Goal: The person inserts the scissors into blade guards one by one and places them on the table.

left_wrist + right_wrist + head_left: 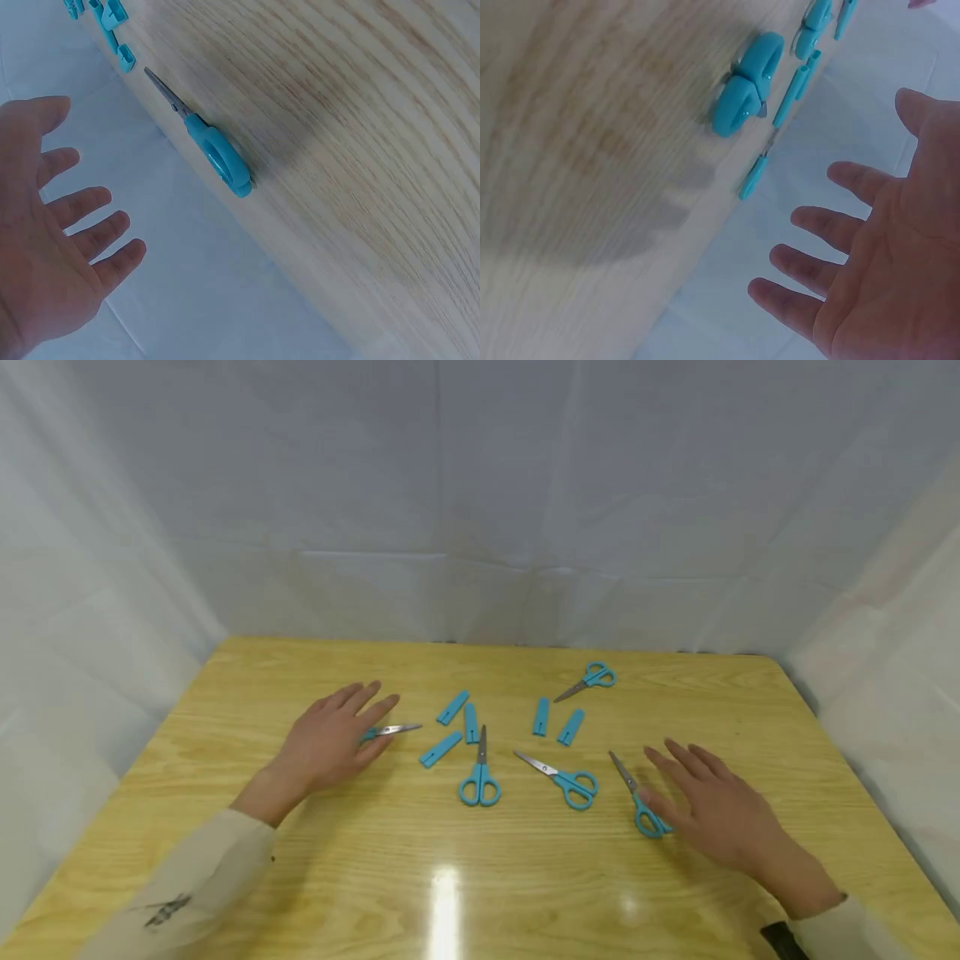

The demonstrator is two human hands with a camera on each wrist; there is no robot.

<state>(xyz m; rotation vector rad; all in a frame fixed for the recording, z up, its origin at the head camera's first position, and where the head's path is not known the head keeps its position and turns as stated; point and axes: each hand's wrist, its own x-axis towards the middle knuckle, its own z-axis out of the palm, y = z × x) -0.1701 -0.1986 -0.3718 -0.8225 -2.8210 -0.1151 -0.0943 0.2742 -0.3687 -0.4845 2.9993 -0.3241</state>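
My left hand (pixel 330 739) is spread over one pair of scissors (pixel 390 729), hiding most of its blue handle. In the left wrist view, the palm and straight fingers of that hand (pixel 45 225) are apart from the scissors (pixel 196 129) on the table. On the other side my right hand (pixel 723 814) hovers with its fingers extended beside another pair of scissors (pixel 634 793), its thumb overlapping the handle. The right wrist view shows this hand (pixel 889 247) holding nothing, with blue scissor handles (pixel 735 103) on the tabletop.
Between the hands lie scissors pointing away (pixel 482 772) and a slanted pair (pixel 557 773). Farther back is another pair (pixel 596 677). Several blue blade covers, including a left one (pixel 440 749) and a right one (pixel 571 727), lie on the wooden table (pixel 360 877). White sheeting (pixel 495 510) surrounds it.
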